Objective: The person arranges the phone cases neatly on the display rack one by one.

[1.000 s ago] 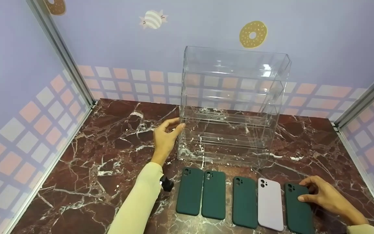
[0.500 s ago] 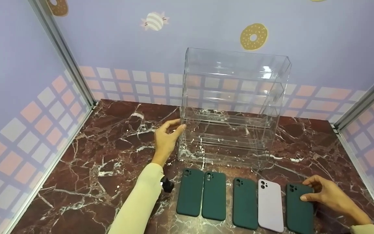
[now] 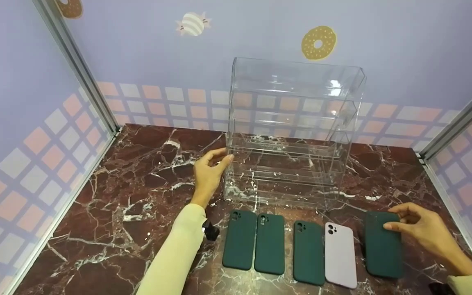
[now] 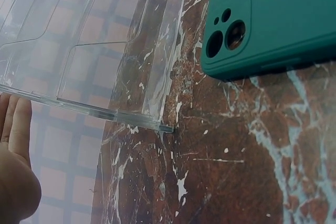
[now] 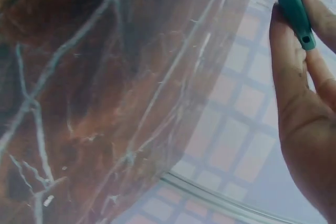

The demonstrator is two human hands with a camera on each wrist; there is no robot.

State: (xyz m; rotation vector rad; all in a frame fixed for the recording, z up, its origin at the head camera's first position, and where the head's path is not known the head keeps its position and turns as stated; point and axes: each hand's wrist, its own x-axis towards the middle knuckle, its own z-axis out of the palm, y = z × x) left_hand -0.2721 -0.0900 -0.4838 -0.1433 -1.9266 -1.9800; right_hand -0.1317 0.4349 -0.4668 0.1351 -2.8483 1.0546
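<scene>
My right hand (image 3: 426, 229) pinches a dark green phone case (image 3: 383, 250) by its upper right edge, thumb on the back and fingers behind. In the right wrist view only the edge of that case (image 5: 294, 11) shows between thumb and fingers. My left hand (image 3: 209, 174) touches the left side of a clear acrylic tiered rack (image 3: 287, 153). The left wrist view has straight fingers (image 4: 18, 127) against the rack's side edge; the thumb's contact is unclear.
In front of the rack lie two green cases (image 3: 239, 241) side by side, then another green case (image 3: 309, 254) and a pale lilac case (image 3: 340, 256). All rest on a red-brown marbled table (image 3: 137, 196) enclosed by patterned walls (image 3: 137, 49).
My right hand has lifted the green phone case off the table and moved it slightly right and away from me. The left hand and rack stay in place.
</scene>
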